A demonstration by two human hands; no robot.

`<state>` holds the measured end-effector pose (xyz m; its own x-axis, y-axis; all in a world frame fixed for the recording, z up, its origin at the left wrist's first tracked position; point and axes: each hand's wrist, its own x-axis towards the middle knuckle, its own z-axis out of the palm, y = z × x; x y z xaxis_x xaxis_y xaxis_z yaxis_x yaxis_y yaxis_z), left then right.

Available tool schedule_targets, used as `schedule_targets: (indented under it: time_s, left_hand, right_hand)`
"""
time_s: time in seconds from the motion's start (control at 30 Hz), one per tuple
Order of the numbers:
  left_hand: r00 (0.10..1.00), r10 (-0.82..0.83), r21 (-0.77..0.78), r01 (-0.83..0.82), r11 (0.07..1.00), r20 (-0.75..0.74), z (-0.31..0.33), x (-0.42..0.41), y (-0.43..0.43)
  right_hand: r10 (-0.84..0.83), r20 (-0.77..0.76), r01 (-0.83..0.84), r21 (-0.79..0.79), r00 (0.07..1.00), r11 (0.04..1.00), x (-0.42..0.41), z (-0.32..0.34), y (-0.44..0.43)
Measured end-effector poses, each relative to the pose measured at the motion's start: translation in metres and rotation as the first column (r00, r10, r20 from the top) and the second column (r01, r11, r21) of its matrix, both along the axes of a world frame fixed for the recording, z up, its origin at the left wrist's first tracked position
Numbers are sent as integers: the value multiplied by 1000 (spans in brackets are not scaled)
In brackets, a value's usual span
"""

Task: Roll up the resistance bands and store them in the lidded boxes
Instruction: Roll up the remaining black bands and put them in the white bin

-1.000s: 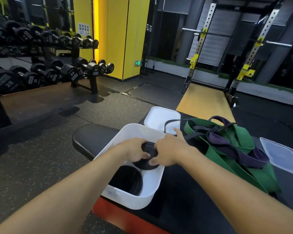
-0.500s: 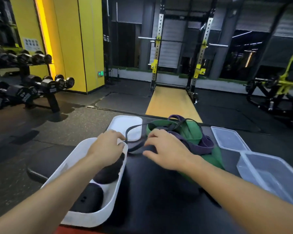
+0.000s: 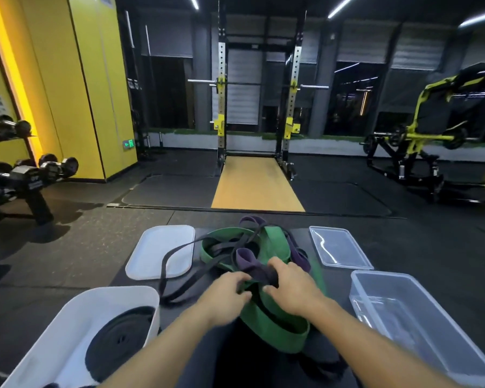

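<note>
Head view: both hands reach into the tangled bands on the bench, the right hand [image 3: 290, 287] gripping a purple band [image 3: 254, 266], the left hand [image 3: 227, 296] curled beside it, grip unclear; the white box [image 3: 67, 331] holds rolled black bands [image 3: 118, 340].

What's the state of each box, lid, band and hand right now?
white box: open, holds rolled black bands
white lid: off, lying flat
clear box: open, empty
clear lid: off
band pile: unrolled, tangled
left hand: on pile
right hand: gripping purple band

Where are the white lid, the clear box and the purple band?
white lid [image 3: 154, 252], head view, bare flat top left of the black strap.
clear box [image 3: 443, 309], head view, right wall.
purple band [image 3: 249, 261], head view, fold above the hands.
</note>
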<state>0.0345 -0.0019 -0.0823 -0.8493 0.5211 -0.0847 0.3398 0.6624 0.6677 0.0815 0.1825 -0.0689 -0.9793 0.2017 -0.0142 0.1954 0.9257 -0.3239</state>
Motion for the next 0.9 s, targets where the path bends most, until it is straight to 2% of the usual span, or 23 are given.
schedule_targets:
  time_s: [0.1,0.17,0.3,0.4,0.5,0.57,0.6,0.7,0.83,0.9]
  left_hand:
    - [996,-57,-2,57,998,70,-23,-14,14]
    - [990,-55,60,48,997,127,-42,-29,20]
    - [975,-25,137,-6,991,223,-23,-23,24]
    - [958,9,222,-75,972,285,-14,-26,20]
    - [970,217,266,-238,934,106,5,-32,13]
    - [953,304,379,-288,879,18,25,-37,6]
    - [959,283,426,-251,869,-13,38,-37,3]
    - [996,80,501,-54,864,-31,74,-35,-2]
    - [980,-147,669,18,743,137,101,-25,-11]
    - [960,-225,723,39,690,164,105,-18,-17]
  right_hand:
    - [-55,-11,53,-105,998,993,-8,0,3]
    - [-56,1,55,-160,998,986,-13,-2,2]
    - [-54,12,55,-184,998,981,-18,-11,-7]
    - [-89,-88,69,-201,992,977,-21,-5,-7]
    - [-28,-274,-44,-254,961,966,-26,23,-6]
    - [-10,-412,-127,-305,911,944,-26,56,-10]
    - [-7,-475,-170,-327,880,930,-27,75,-14]
    - [-18,-585,-288,-427,811,857,-25,130,-28]
    - [-129,-684,-404,-560,718,723,-27,174,-45]
    - [-215,-674,-448,-661,707,602,-29,180,-48]
